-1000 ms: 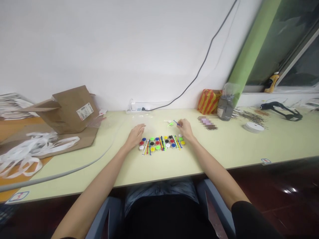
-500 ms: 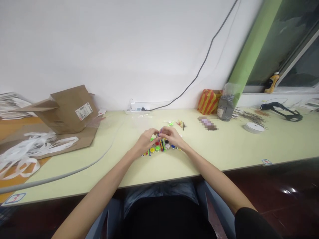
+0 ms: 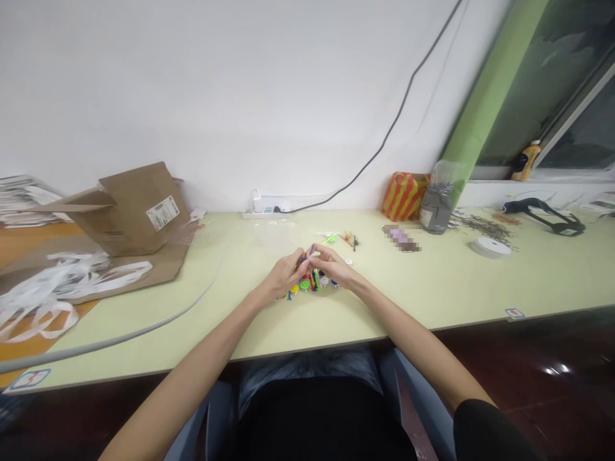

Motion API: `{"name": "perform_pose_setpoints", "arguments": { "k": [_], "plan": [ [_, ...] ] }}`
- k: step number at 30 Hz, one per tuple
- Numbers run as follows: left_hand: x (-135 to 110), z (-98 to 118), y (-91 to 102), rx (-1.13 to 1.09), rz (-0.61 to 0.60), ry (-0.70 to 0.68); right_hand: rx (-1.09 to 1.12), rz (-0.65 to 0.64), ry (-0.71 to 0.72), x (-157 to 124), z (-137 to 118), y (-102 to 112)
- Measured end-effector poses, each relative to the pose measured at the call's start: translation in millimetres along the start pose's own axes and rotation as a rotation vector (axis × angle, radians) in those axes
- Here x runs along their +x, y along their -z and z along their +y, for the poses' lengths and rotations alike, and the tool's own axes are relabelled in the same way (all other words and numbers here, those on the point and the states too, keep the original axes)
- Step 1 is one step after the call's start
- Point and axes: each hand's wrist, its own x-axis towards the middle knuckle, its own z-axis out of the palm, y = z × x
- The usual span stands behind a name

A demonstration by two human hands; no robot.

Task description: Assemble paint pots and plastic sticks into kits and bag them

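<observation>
My left hand [image 3: 284,274] and my right hand [image 3: 332,264] meet over a cluster of small coloured round caps and thin coloured sticks [image 3: 310,283] on the pale yellow-green table [image 3: 432,288]. Both hands pinch a thin blue stick [image 3: 311,251] between their fingertips, held just above the cluster. The hands hide most of the caps. A few more loose sticks and a green piece [image 3: 342,239] lie a little farther back on the table.
An open cardboard box [image 3: 132,208] and white straps [image 3: 57,285] lie at the left. A power strip [image 3: 264,209] with a dark cable sits by the wall. A striped bag [image 3: 402,194], a grey pouch [image 3: 435,206], a white tape roll [image 3: 490,246] and a black strap [image 3: 548,212] stand at the right.
My right hand came in from the loose sticks at the back with a blue stick, and my left hand rose from the table to meet it over the cluster.
</observation>
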Motion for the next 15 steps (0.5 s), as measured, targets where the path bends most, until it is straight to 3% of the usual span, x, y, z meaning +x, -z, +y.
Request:
{"name": "perform_pose_setpoints", "arguments": {
  "k": [8,15],
  "plan": [
    [-0.6,3.5,8.0,-0.12,0.024,-0.033,0.183,0.156,-0.022,2.8,10.0,-3.4],
    [1.5,8.1,8.2,-0.152,0.053,-0.033,0.138,0.126,-0.062,1.7,4.4,-2.7]
  ]
}}
